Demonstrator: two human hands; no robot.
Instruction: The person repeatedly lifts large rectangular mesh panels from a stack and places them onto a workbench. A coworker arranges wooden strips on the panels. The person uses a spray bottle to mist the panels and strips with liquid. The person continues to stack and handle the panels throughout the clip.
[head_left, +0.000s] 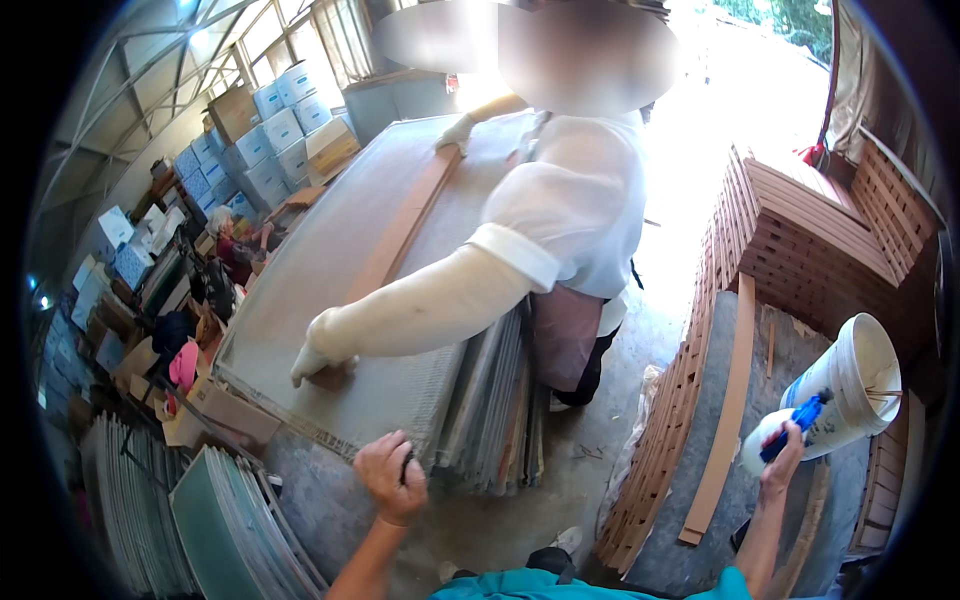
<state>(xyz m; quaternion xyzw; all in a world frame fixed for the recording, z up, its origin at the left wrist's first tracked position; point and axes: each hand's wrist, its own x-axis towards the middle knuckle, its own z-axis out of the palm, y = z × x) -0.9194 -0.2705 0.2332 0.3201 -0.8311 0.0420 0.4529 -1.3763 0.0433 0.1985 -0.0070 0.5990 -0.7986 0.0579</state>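
Observation:
My right hand (781, 455) grips a spray bottle (808, 411) with a blue trigger head and a white body, beside a white plastic bucket (832, 386). My left hand (391, 474) is curled around a small dark object (408, 459), mostly hidden by the fingers. It is just off the near corner of a stack of mesh-covered frames (285, 352). On the top frame lies a long flat brown strip (409, 225). A co-worker's gloved hands (322, 349) hold that strip near both ends.
Stacked brown slatted strips (817, 240) stand at the right. Another brown strip (724, 435) lies on a grey surface (694, 390) there. Green-faced panels (217, 517) lean at lower left. Cartons (281, 131) and a seated person (232, 244) are beyond; the co-worker (577, 187) stands close ahead.

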